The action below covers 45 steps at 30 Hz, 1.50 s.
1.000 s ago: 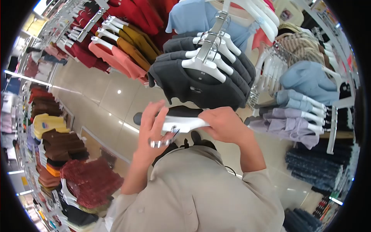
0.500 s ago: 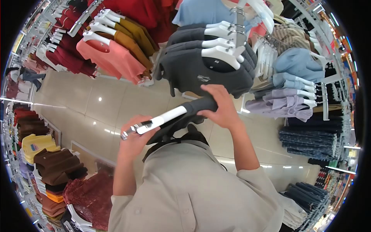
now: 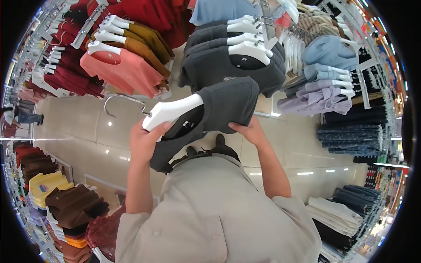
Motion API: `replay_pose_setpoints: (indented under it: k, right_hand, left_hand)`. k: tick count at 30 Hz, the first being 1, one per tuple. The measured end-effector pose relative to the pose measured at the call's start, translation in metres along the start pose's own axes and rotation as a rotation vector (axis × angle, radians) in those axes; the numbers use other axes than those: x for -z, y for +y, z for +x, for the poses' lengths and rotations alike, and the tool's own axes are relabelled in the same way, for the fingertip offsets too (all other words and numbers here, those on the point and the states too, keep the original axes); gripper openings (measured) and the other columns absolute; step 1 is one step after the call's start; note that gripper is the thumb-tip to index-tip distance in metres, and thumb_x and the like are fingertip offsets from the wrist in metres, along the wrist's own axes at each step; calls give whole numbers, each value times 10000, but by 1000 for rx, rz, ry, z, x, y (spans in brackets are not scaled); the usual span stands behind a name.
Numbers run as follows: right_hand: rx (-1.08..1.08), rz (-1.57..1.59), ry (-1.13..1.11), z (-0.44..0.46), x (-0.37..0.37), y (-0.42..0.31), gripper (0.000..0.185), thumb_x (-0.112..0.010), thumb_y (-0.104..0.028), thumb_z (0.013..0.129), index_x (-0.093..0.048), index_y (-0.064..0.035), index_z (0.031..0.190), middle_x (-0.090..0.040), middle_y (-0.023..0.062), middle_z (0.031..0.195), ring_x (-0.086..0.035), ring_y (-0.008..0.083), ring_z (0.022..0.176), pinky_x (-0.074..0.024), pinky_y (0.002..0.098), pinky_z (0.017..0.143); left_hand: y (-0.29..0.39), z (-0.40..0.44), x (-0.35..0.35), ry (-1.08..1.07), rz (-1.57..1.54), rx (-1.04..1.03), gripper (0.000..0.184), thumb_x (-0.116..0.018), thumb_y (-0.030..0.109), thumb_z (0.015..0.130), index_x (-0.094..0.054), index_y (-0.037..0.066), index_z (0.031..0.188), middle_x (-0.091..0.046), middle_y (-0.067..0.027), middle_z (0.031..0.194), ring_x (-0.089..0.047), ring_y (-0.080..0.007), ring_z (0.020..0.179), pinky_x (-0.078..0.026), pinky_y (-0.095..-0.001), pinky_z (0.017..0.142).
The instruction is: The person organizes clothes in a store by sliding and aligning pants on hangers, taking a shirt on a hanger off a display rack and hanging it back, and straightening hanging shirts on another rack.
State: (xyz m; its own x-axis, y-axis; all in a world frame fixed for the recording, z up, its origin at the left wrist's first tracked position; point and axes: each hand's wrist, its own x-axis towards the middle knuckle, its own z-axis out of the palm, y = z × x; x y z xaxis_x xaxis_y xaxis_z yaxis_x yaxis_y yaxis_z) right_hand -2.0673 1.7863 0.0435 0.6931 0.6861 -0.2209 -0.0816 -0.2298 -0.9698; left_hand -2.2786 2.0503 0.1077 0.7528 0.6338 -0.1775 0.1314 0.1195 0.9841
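Note:
A dark grey shirt (image 3: 228, 103) hangs partly on a white hanger (image 3: 177, 109), tilted in front of my body. My left hand (image 3: 147, 138) is closed around the hanger near its metal hook, which points to the left. The hanger's far arm runs inside the shirt's shoulder. On the right, my right hand (image 3: 249, 130) pinches the lower edge of the shirt's sleeve side. Just beyond the held shirt, several matching dark grey shirts (image 3: 206, 65) hang on white hangers from a metal rail (image 3: 266, 26).
Coral shirt (image 3: 125, 70) and mustard shirts (image 3: 151, 37) hang at the upper left. Lavender clothes (image 3: 313, 98) and light blue ones (image 3: 331, 52) hang at the right. Folded jeans (image 3: 351, 136) lie beyond. A brown shirt (image 3: 72, 204) is at lower left. A person's legs (image 3: 28, 116) show far left.
The shirt now covers more of the hanger's right side and has been raised toward the rack. My left hand has stayed at the hook end; my right hand has moved down to the shirt's edge.

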Motion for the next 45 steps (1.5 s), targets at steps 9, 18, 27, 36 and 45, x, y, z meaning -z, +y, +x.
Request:
replay_pose_setpoints:
  k: [9, 18, 27, 36, 45]
  right_hand:
    - [-4, 31, 146, -7, 18, 9, 269, -721, -163, 969, -705, 11, 1173, -733, 50, 1081, -645, 134, 999, -512, 309, 905]
    - [103, 1041, -85, 33, 48, 86, 626, -499, -399, 1069, -401, 4, 1538, -585, 133, 1426, -586, 233, 1270, -481, 371, 1079]
    - [69, 1251, -182, 23, 24, 27, 705, -453, -469, 1075, -289, -1, 1577, -407, 256, 1563, -439, 335, 1439, -414, 466, 1171]
    - [46, 907, -149, 32, 59, 44, 667, -512, -429, 1051, -389, 36, 1514, -623, 237, 1339, -628, 321, 1226, -534, 421, 1042]
    - [332, 169, 438, 48, 155, 14, 493, -594, -77, 951, -523, 47, 1423, -611, 160, 1382, -572, 251, 1302, -418, 367, 1132]
  left_hand:
    - [-7, 4, -15, -132, -37, 22, 316, -864, 117, 824, -742, -28, 1077, -712, -30, 866, -640, -106, 768, -497, -253, 713]
    - [9, -54, -93, -719, 381, -679, 542, -798, -6, 679, -581, 37, 1174, -630, -166, 1064, -635, -379, 991, -533, -434, 816]
    - [16, -64, -125, -791, 403, -658, 593, -779, -51, 644, -562, -12, 1195, -608, -155, 1021, -606, -345, 924, -520, -417, 753]
    - [23, -51, -139, -603, 618, -755, 619, -752, -36, 632, -620, 10, 1235, -641, -120, 1022, -607, -312, 938, -537, -400, 783]
    - [28, -25, -131, -215, 637, -734, 525, -771, -28, 631, -719, 61, 1146, -695, -94, 988, -640, -295, 832, -526, -385, 683]
